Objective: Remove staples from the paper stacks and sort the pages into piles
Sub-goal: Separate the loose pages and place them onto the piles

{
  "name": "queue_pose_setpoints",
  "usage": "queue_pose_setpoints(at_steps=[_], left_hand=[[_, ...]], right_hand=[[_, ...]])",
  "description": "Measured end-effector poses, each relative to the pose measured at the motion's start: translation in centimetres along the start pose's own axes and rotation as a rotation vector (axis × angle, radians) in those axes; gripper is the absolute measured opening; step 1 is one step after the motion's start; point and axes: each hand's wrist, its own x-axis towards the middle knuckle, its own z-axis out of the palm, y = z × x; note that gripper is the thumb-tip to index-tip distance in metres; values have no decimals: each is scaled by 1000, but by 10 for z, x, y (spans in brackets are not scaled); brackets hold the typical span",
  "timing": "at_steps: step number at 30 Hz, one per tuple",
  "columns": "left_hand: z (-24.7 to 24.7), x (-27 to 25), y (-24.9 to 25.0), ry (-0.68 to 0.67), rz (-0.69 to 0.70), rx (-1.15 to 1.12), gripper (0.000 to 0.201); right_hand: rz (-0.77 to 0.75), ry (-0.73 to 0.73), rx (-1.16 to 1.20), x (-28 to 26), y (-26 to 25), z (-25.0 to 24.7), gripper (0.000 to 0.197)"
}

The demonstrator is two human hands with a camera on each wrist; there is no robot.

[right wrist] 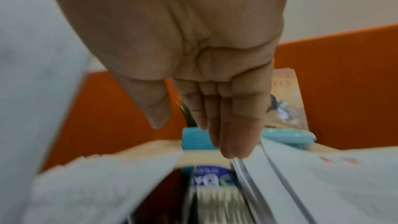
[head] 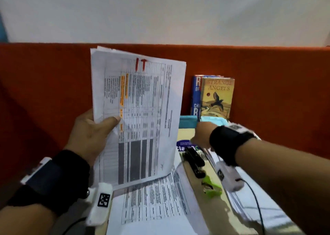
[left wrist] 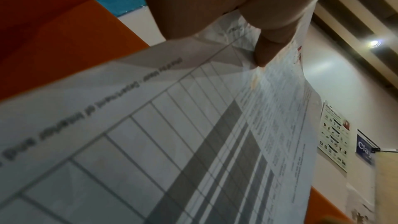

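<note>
My left hand (head: 107, 122) holds a stapled stack of printed table pages (head: 139, 113) upright above the desk, thumb on the front sheet and fingers behind. In the left wrist view the thumb (left wrist: 269, 48) pinches the stack (left wrist: 150, 142) near its edge. My right hand (head: 200, 134) reaches forward over the desk with straight fingers (right wrist: 232, 142) held together and nothing in them; their tips are at the far edge of a pile of loose pages (right wrist: 312, 185). A black stapler (head: 193, 163) and a green staple remover (head: 211, 187) lie between the paper piles.
More printed pages (head: 157, 204) lie flat on the desk under the raised stack. Two books (head: 217, 97) lean against the orange partition (head: 267, 92), with a teal tray (head: 187, 121) in front of them. A cable runs from my right wrist.
</note>
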Motion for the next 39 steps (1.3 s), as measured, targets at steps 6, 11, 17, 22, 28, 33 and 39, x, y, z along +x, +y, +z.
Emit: queue_pose_setpoints(at_steps=[6, 11, 17, 22, 28, 33, 39], left_hand=[[-11, -4, 10, -96, 56, 73, 30], [-16, -5, 15, -124, 71, 76, 26], [-9, -8, 14, -130, 53, 56, 25], [0, -14, 20, -120, 119, 128, 28], [10, -21, 36, -130, 115, 183, 19], [11, -26, 45, -125, 102, 156, 22], [6, -27, 43, -122, 91, 154, 23]], right_hand=[[-21, -192, -241, 22, -19, 43, 47], [214, 52, 508, 15, 26, 11, 20], [52, 574, 1822, -30, 63, -71, 14], [-243, 1022, 2050, -68, 43, -139, 23], [-447, 1397, 1621, -79, -12, -154, 20], [-353, 1328, 1279, -53, -15, -140, 26], [-135, 1225, 1534, -35, 9, -133, 39]])
